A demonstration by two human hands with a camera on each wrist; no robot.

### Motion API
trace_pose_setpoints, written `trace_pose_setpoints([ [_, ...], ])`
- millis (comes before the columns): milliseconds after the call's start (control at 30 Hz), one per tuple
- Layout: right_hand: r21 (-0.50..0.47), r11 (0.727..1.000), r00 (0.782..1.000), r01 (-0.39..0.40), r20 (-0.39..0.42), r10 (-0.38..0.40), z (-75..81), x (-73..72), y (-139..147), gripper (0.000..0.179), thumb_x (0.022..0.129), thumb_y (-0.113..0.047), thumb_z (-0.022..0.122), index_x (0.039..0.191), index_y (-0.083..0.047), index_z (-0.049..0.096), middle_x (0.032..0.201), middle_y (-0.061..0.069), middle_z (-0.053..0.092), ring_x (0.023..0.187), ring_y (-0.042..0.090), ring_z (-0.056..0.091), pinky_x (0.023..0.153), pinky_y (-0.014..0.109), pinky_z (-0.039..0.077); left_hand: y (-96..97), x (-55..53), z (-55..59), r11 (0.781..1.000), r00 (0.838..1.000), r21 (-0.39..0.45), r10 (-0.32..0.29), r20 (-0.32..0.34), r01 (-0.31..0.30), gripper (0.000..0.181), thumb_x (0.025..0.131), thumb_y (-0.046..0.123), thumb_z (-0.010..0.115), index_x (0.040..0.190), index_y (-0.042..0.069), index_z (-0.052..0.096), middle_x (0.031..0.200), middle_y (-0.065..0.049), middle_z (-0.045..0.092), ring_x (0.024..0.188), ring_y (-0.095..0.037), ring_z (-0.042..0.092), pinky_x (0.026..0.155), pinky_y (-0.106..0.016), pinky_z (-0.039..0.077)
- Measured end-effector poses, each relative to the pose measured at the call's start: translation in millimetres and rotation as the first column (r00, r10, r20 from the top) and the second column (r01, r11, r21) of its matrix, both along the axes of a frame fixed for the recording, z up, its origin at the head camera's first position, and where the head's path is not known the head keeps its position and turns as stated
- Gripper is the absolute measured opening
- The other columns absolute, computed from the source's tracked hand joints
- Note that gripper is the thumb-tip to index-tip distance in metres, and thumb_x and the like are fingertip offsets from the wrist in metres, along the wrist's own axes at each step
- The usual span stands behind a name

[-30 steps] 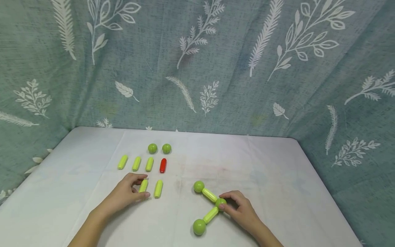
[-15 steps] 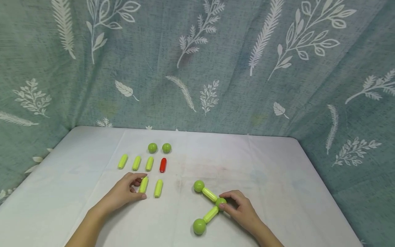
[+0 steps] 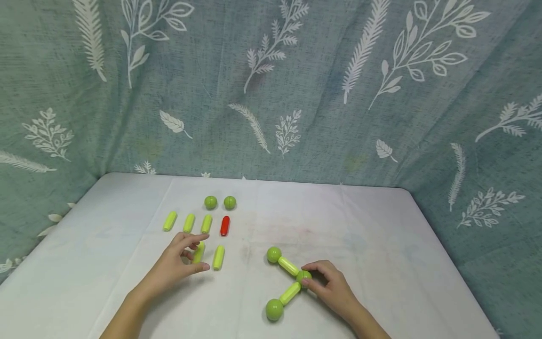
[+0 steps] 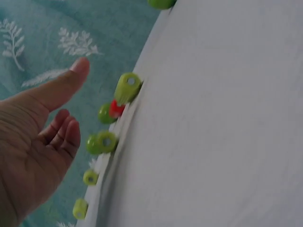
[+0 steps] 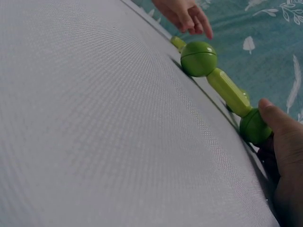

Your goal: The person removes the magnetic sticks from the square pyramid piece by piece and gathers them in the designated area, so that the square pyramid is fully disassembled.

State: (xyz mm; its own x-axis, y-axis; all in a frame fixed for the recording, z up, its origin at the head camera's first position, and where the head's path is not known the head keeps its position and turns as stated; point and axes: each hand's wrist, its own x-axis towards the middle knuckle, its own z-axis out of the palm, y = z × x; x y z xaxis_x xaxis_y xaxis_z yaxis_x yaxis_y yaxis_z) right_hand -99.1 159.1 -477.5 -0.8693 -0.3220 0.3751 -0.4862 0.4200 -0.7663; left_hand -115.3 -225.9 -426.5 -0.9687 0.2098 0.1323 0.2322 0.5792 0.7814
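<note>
Thumb and forefinger of the left hand (image 3: 178,258) stand apart, spanning a yellow-green rod (image 3: 199,253) on the left of the table (image 3: 360,226) without gripping it; closing on its long sides would probably leave both ends free and spare the neighbouring rod (image 3: 218,257) just to the right a knock. Farther right, the right hand (image 3: 333,288) pinches the middle ball (image 3: 303,278) of a V-shaped assembly (image 3: 290,294) opening leftward, where a light, steady hold should stop the joined pieces swinging out of line.
</note>
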Motion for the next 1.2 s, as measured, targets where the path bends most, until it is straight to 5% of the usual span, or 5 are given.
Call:
trace_pose_setpoints([
  [267, 0.008, 1.000, 0.999, -0.014, -0.046, 0.015, 0.0, -0.4, 0.5, 0.019, 0.085, -0.017, 0.071, 0.103, -0.015, 0.066, 0.100, -0.007, 0.064, 0.095, 0.012, 0.058, 0.082, 0.027, 0.050, 38.1, 6.4, -5.3, 0.972, 0.970, 0.078, -0.214, -0.115, 0.224, 0.063, 0.070, 0.023, 0.084, 0.125, 0.007, 0.058, 0.102, -0.007, 0.053, 0.089, -0.018, 0.052, 0.074, -0.023, 0.048],
  [667, 0.016, 1.000, 0.998, 0.026, 0.064, -0.027, 3.2, 1.0, -0.5, 0.021, 0.083, -0.024, 0.072, 0.103, -0.018, 0.066, 0.101, -0.014, 0.062, 0.097, 0.006, 0.057, 0.084, 0.026, 0.050, 89.0, 16.1, -18.6, 0.813, 0.824, 0.135, -0.559, -0.092, 0.566, 0.051, 0.078, 0.028, 0.077, 0.121, 0.010, 0.057, 0.110, -0.003, 0.058, 0.096, -0.015, 0.057, 0.081, -0.025, 0.050],
  [900, 0.017, 1.000, 0.997, 0.021, 0.073, -0.023, 2.9, 0.9, -0.3, 0.021, 0.084, -0.023, 0.071, 0.103, -0.019, 0.066, 0.102, -0.014, 0.062, 0.098, 0.007, 0.056, 0.086, 0.027, 0.049, 111.8, 16.1, -21.2, 0.733, 0.733, 0.028, -0.676, -0.072, 0.679, 0.048, 0.077, 0.032, 0.076, 0.117, 0.018, 0.056, 0.111, 0.004, 0.058, 0.097, -0.007, 0.055, 0.086, -0.022, 0.047],
  [1000, 0.013, 1.000, 0.998, 0.017, 0.055, -0.017, 3.5, 1.3, -0.3, 0.020, 0.084, -0.022, 0.071, 0.103, -0.019, 0.066, 0.102, -0.012, 0.063, 0.098, 0.008, 0.057, 0.085, 0.027, 0.049, 118.7, 16.9, -21.2, 0.724, 0.715, -0.078, -0.690, -0.112, 0.686, 0.045, 0.075, 0.035, 0.078, 0.113, 0.020, 0.057, 0.107, 0.010, 0.058, 0.097, -0.002, 0.055, 0.087, -0.020, 0.046],
  [1200, 0.007, 1.000, 1.000, 0.000, 0.003, 0.000, 3.9, 1.5, 0.2, 0.020, 0.084, -0.019, 0.071, 0.104, -0.017, 0.066, 0.102, -0.009, 0.064, 0.096, 0.012, 0.058, 0.083, 0.028, 0.050, 126.2, 19.4, -20.4, 0.728, 0.717, -0.174, -0.685, -0.133, 0.663, 0.039, 0.076, 0.034, 0.079, 0.106, 0.021, 0.057, 0.100, 0.016, 0.056, 0.092, 0.002, 0.051, 0.085, -0.017, 0.044],
])
